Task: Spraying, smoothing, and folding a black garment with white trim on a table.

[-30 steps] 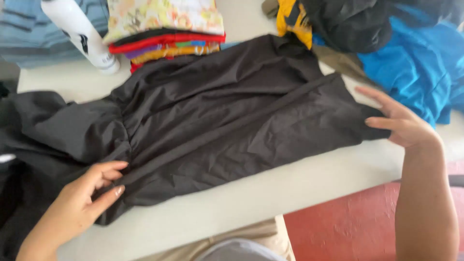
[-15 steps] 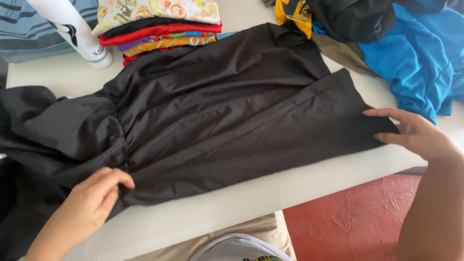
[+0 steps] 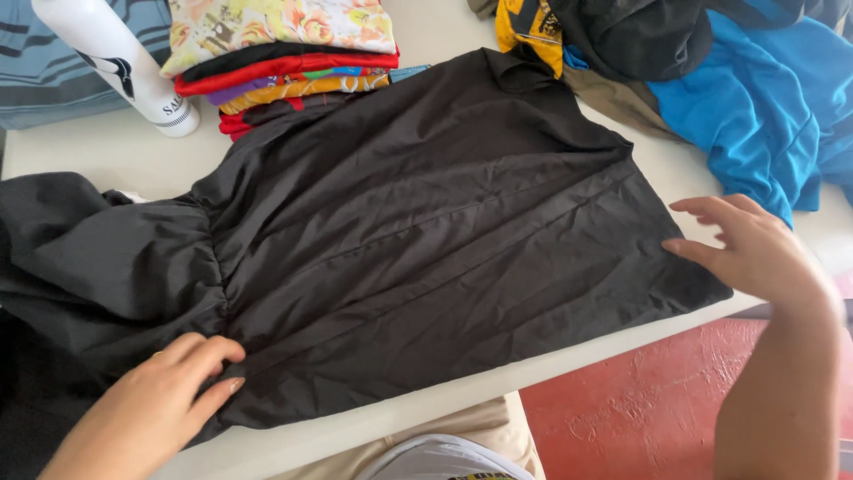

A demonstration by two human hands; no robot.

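Observation:
A black garment [image 3: 418, 231] lies spread flat across the white table [image 3: 89, 151], gathered into pleats at its left part. My left hand [image 3: 164, 396] rests palm down on the garment's near edge, by the gathered waist, fingers slightly curled. My right hand [image 3: 755, 249] lies flat on the garment's right end near the table's edge, fingers spread. Neither hand grips the cloth.
A stack of folded colourful clothes [image 3: 280, 53] sits at the back. A white bottle [image 3: 115, 62] stands at the back left beside a striped blue cloth [image 3: 53, 80]. A pile of blue, black and yellow garments [image 3: 711, 80] fills the back right. Red floor [image 3: 640, 409] shows below.
My right hand has slid a little along the garment's right end. My left hand has moved slightly along the near edge. The view has shifted closer.

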